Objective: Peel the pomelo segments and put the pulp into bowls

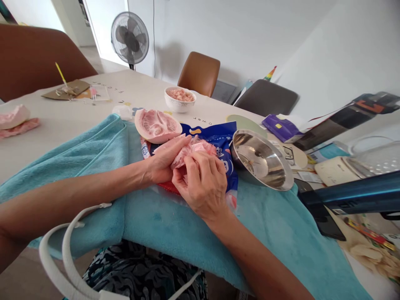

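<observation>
Pomelo flesh (203, 146), pink and partly wrapped in pale membrane, is held between both hands above the middle of the blue printed bag (225, 143). It is cradled from the side by the left hand (165, 156), fingers extended together, apparently so that it is steadied; the right hand (204, 179) is curled onto it, though whether its fingertips are pinched shut cannot be told. A hollowed pomelo half (158, 125) is rested cut side up at the bag's far left corner, where reach is easy. The steel bowl (262, 160) is set at the bag's right edge, within the right hand's range. The teal towel (175, 227) is draped over the table's near edge, presumably against drips. Toward the far edge, pink pulp (180, 95) is heaped in a white bowl (179, 106).
</observation>
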Motion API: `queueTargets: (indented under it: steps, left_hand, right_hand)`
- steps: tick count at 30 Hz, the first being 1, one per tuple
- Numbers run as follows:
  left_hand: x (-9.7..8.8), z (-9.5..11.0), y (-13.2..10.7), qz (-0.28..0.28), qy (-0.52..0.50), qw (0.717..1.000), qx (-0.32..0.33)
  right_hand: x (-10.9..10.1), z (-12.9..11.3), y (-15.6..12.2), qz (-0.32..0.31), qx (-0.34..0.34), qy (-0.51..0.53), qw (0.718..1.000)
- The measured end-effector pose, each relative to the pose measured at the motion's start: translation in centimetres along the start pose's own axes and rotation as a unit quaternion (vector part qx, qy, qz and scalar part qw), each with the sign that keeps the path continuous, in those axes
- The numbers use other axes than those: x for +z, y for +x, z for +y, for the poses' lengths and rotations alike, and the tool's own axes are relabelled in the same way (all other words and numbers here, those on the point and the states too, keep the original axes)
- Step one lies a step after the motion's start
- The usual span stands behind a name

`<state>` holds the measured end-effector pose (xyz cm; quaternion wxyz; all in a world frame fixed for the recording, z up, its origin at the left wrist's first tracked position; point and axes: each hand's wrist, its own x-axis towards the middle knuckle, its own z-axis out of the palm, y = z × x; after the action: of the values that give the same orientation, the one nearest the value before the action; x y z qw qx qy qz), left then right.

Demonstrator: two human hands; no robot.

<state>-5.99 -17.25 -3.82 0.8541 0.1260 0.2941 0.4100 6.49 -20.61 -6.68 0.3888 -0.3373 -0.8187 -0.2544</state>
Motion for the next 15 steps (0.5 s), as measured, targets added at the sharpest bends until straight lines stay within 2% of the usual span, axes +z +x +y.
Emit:
queueTargets:
  steps: [5,11,15]
  left_hand:
    - [-0.2,-0.1,0.0,-0.006,0.005,1.000,0.013]
    - [-1.1,-0.4,0.5,-0.057,-0.035,0.998,-0.006]
    - [-1.3,-0.3,0.8,-0.079,-0.034,0.996,0.007]
  right_hand:
    - [0.5,0.0,-0.2,0.006,-0.012,-0.002,1.000]
    - [0.7,-0.1,-0.1,0.010,-0.020,-0.017,1.000]
    - [0.7,0.1,0.0,0.006,-0.024,-0.021,0.999]
